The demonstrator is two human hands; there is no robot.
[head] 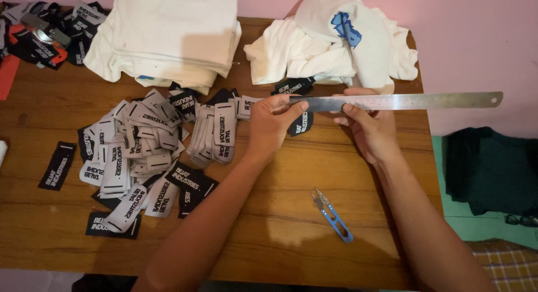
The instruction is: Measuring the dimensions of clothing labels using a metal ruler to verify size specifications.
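A long steel ruler [426, 101] lies level above the wooden table [280, 225], reaching past the table's right edge. My left hand [272, 124] pinches its left end with fingers and thumb. My right hand [367, 129] grips the ruler a little further right, fingers over the top edge. A black woven label [301, 123] with white print hangs between the two hands, just under the ruler. Who holds the label I cannot tell.
A heap of black and white labels [145, 157] covers the table's left half. Blue thread snips [333, 216] lie near the front. Folded white garments [168, 34] and a crumpled white shirt with blue print [336, 40] sit at the back. Dark cloth [493, 169] lies on the floor, right.
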